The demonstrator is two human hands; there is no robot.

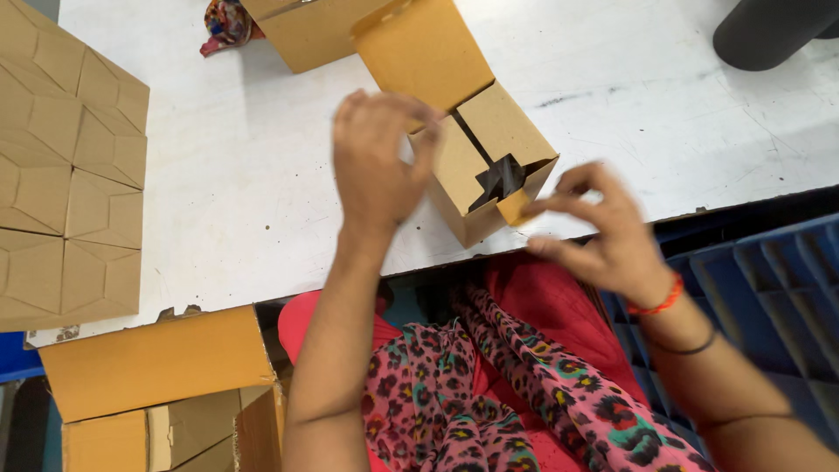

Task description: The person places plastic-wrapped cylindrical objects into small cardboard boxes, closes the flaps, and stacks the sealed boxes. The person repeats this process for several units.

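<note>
Carton [489, 166] between both hands, touching each.

We cannot make out the dark thing [500, 181] inside the small cardboard box [489, 166]; only a black shape shows between the flaps. Our left hand [377, 162] covers the box's near-left corner. Beyond the box, a second carton [310, 31] and a patterned cloth [227, 22] run off the top edge.

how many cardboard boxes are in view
4: the small brown cardboard box between both hands, a second brown box at the top edge, two larger ones bottom left. Others may be hidden.
</note>
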